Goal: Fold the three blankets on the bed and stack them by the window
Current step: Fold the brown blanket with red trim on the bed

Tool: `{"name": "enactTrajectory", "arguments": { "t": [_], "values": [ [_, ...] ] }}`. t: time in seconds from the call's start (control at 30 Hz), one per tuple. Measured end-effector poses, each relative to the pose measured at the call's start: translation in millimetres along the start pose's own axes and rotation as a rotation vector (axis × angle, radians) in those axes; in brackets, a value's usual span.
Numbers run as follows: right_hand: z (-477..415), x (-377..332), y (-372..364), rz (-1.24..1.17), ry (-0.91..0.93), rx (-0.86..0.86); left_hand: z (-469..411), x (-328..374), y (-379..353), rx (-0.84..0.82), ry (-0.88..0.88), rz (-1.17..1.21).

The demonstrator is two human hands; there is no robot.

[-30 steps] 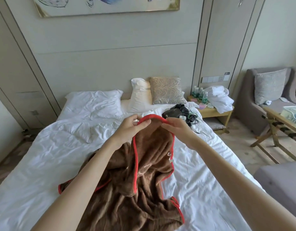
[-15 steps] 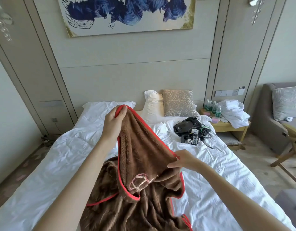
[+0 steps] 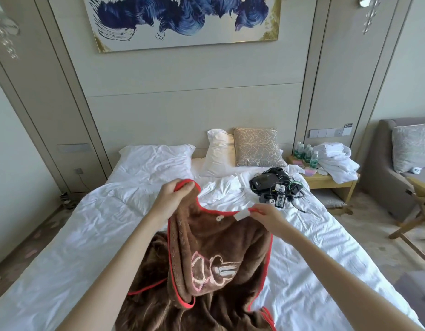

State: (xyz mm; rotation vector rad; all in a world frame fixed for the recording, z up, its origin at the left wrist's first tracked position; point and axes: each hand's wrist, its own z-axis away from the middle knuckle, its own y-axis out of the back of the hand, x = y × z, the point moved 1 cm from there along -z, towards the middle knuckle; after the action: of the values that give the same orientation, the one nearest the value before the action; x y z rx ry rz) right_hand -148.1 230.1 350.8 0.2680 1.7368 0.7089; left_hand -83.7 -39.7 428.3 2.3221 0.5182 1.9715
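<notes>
- A brown fleece blanket with red piping (image 3: 214,247) was observed raised over the white-sheeted bed (image 3: 87,223). Its lower part lay bunched on the sheet at the near end.
- The left hand (image 3: 169,199) was noted clamped on a corner of the red edge, with the fingers curled over the fabric. It was held higher than the right.
- The right hand (image 3: 266,217) was noted pinching the red edge just beside a small white sewn-in label (image 3: 241,215).
- The hands were held apart, and the edge sagged in a curve between them.
- A pink outlined motif (image 3: 214,271) was seen on the hanging brown face.
- A black pouch with tangled cables (image 3: 269,181) was recorded on the bed, apart from the blanket.
- A beige patterned cushion (image 3: 257,148) was seen propped at the headboard beside a white pillow (image 3: 218,151).
- Clear bottles with green labels (image 3: 306,152) and a heap of white towels (image 3: 335,161) were logged on the wooden nightstand (image 3: 331,181) to the right of the bed.
</notes>
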Motion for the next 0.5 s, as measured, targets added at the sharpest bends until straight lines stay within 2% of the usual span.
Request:
{"name": "enactTrajectory", "arguments": {
  "t": [0.17, 0.23, 0.33, 0.5],
  "values": [
    [-7, -72, 9, 0.050, 0.173, -0.078, 13, 3, -36, -0.365, 0.002, -0.233],
    [-7, -87, 12, 0.084, 0.248, -0.052, 20, 4, -49, -0.427, -0.027, -0.331],
    [-8, -92, 17, 0.067, 0.300, -0.033, 24, 7, -52, -0.331, -0.143, -0.418],
    [2, -59, 13, -0.163, 0.077, -0.169, 14, 20, -33, -0.101, -0.224, -0.392]
  ]
}}
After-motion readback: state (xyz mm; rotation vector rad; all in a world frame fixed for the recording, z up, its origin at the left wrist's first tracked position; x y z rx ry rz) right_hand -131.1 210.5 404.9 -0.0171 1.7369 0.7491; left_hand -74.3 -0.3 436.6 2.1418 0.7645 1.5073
